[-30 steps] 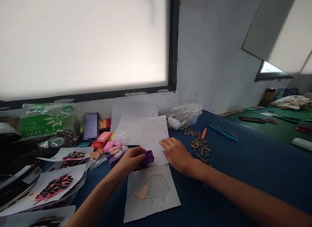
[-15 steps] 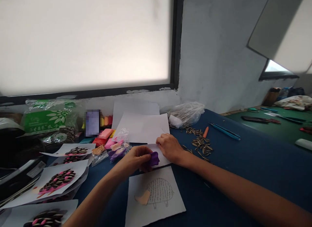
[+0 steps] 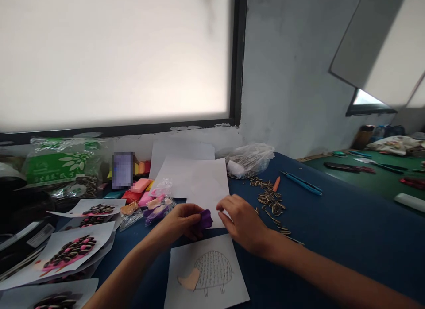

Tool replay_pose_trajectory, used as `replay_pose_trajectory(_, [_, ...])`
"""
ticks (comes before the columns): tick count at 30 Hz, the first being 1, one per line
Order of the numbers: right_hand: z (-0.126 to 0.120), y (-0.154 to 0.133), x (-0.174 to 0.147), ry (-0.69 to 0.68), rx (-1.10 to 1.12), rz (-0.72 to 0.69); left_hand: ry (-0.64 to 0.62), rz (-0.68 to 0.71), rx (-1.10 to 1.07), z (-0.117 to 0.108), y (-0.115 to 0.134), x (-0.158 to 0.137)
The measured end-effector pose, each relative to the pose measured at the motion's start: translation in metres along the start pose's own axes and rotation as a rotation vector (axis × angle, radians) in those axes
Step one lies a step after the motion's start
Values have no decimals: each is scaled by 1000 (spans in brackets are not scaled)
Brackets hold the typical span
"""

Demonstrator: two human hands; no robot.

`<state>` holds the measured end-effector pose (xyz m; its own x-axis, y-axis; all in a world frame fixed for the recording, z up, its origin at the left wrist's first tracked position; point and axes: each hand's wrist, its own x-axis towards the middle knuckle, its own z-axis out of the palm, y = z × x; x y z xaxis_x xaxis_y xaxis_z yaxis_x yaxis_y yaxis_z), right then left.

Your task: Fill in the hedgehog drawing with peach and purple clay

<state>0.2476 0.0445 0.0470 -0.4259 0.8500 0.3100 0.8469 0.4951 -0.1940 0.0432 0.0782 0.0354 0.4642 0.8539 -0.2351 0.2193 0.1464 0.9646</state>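
The work looks to be at an early stage: on the hedgehog drawing, which lies toward the near edge of the tabletop, only the head carries a patch of peach clay. The rounded body shows bare pencil strokes, and the two legs are plain outlines, so most of the figure appears left to cover. The left hand pinches a flattened, uneven piece of purple clay between thumb and fingers, just beyond the drawing's far edge and not yet laid on it. The right hand is beside it with fingers loosely curled, thumb and forefinger parted, and nothing visible between them. Behind both, blank paper reaches back to the tabletop's far edge. The striped seeds lie loose inward from the tabletop's right edge, with an orange stick among them and blue tweezers closer to that edge; no seeds are on the drawing. Along the left edge, printed pictures show seeds set in pink, a stage that the drawing seems far from, if they are its model. Coloured clay packs sit near the far left corner.
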Motion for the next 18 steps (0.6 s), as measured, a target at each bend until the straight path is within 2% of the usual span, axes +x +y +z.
replay_pose_trajectory(4, [2, -11, -20, -93, 15, 6, 12, 0, -8, 1, 0, -1])
replay_pose_trajectory(10, [5, -9, -18, -179, 22, 44, 2, -8, -7, 2, 2, -2])
replay_pose_trajectory(18, [-5, -10, -24, -240, 13, 36, 21, -8, -27, 2, 0, -2])
